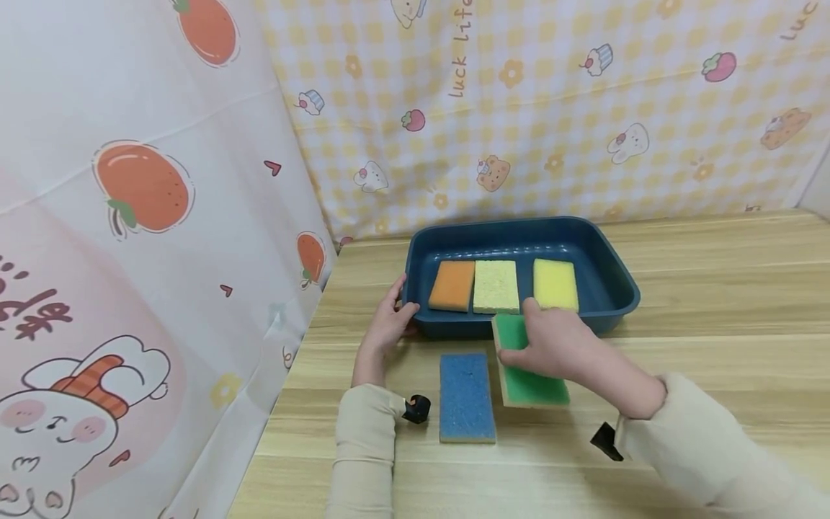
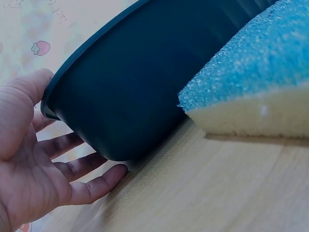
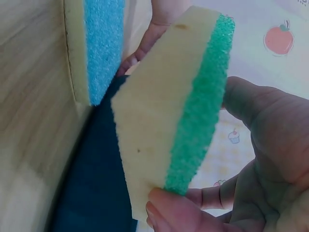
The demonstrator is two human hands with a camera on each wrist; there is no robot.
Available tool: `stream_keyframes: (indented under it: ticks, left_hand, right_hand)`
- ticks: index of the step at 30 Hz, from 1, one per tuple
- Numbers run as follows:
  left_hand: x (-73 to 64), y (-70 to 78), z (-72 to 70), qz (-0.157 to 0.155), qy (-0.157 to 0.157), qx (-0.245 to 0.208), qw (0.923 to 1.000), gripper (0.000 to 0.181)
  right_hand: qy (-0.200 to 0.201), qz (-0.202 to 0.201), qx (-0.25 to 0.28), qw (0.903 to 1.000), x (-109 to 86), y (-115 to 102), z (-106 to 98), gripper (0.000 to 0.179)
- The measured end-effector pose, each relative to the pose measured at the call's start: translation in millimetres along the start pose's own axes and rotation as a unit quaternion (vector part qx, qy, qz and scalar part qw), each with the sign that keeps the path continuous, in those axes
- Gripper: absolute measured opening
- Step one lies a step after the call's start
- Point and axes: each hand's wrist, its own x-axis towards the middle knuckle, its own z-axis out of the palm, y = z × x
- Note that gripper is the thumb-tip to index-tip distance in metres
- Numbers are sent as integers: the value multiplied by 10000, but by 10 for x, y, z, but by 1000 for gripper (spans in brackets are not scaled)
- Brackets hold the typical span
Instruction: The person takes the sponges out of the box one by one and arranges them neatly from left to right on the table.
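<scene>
My right hand [image 1: 560,339] pinches a green-topped sponge [image 1: 532,386] by its edges, tilted in front of a dark blue rectangular pan [image 1: 519,329]. In the right wrist view, this sponge [image 3: 159,106] shows a cream underside beside its rough green layer. At the pan's near left corner, my left hand [image 1: 387,324] holds the rim, the thumb on it and the other fingers against the outer wall in the left wrist view. A blue-topped sponge [image 1: 467,396] lies on the table before the pan. Inside the pan are an orange sponge [image 1: 452,285], a pale yellow sponge [image 1: 496,286] and a brighter yellow sponge [image 1: 555,285].
The wood-grain table [image 1: 713,303] extends to the right of the pan. A yellow checked cloth [image 1: 551,130] hangs close behind the pan. Another printed cloth [image 1: 214,194] hangs along the table's left edge.
</scene>
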Motion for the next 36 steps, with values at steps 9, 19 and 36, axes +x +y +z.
stream_keyframes:
  ticks: [9,19,36]
  left_hand:
    - [-1,-7,-2,-1,9,19,10000,63]
    - [-59,57,2,17,-63,39,10000,63]
    - [0,-14,-11,120,-51,68,9999,64]
  right_hand:
    - [-482,260,-28,9985,4,5,216,74]
    - [-447,172,-208,9986,17,31,429,68]
    - [-507,94,-360,9980,28,53,574,80]
